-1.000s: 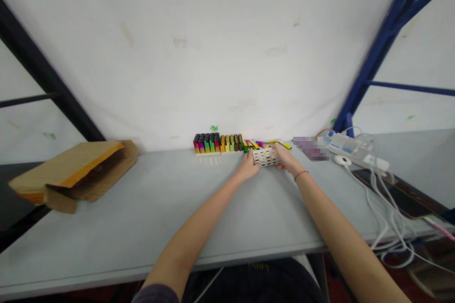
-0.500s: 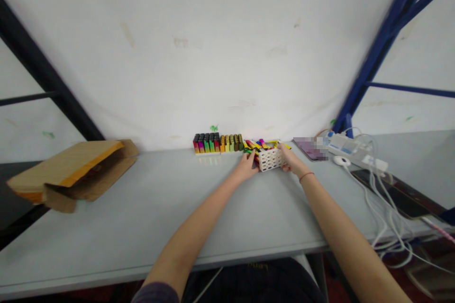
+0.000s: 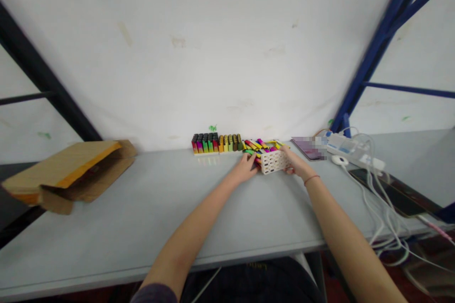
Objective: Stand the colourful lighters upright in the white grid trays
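Observation:
A small white perforated basket (image 3: pixel 274 161) lies tipped on the grey table (image 3: pixel 142 218) near the wall. My right hand (image 3: pixel 295 163) grips its right side. My left hand (image 3: pixel 246 169) rests at the basket's left end, fingers bent over loose colourful lighters (image 3: pixel 256 145) spilling from it. A row of upright lighters (image 3: pixel 216 143) in a tray stands against the wall just left of the pile.
A flattened cardboard box (image 3: pixel 67 173) lies at the table's left end. A phone (image 3: pixel 308 147), a white power strip (image 3: pixel 350 148) and tangled white cables (image 3: pixel 380 199) occupy the right. Blue shelf struts (image 3: pixel 373 52) rise at the right, black ones at the left.
The basket has slid right and tipped further, and more lighters lie spilled behind it. Both hands followed it slightly to the right.

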A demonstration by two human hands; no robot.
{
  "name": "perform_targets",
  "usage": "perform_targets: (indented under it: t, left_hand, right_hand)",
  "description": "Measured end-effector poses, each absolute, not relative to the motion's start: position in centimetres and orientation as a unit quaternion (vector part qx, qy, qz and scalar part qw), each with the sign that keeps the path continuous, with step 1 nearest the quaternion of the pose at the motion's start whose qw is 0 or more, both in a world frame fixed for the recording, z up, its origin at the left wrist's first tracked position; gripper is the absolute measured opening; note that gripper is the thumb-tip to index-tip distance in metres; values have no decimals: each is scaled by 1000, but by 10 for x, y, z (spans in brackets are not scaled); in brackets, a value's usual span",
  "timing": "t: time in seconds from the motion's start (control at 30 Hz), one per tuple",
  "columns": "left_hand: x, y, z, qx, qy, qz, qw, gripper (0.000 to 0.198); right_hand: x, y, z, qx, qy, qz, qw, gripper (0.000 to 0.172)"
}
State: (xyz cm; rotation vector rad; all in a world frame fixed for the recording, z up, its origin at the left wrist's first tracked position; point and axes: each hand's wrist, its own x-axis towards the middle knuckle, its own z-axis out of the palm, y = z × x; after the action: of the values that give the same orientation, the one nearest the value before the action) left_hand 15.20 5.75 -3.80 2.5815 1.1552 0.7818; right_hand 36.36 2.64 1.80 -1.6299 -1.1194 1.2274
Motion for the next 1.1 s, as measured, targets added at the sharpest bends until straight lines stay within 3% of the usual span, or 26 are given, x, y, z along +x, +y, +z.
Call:
perform_targets:
  t: [0.17, 0.5, 0.67, 0.87, 1.1]
  left_hand:
    - [152, 49, -26, 916, 299, 268, 23, 55]
    - [146, 57, -20, 929, 299, 209, 58, 32]
    - [144, 55, -19, 937, 264, 209, 87, 44]
    - [145, 38, -21, 936, 293, 189, 50, 54]
    - [157, 39, -17, 940, 295, 167, 46, 28]
  right_hand:
    - [357, 22, 23, -666, -412, 483, 392, 39]
    - [360, 12, 30, -632, -446, 501, 387, 38]
    - [370, 11, 28, -634, -442, 507, 381, 33]
    - [379, 9, 29, -626, -449, 538, 341, 34]
    - [376, 6, 30, -641, -463, 518, 326, 37]
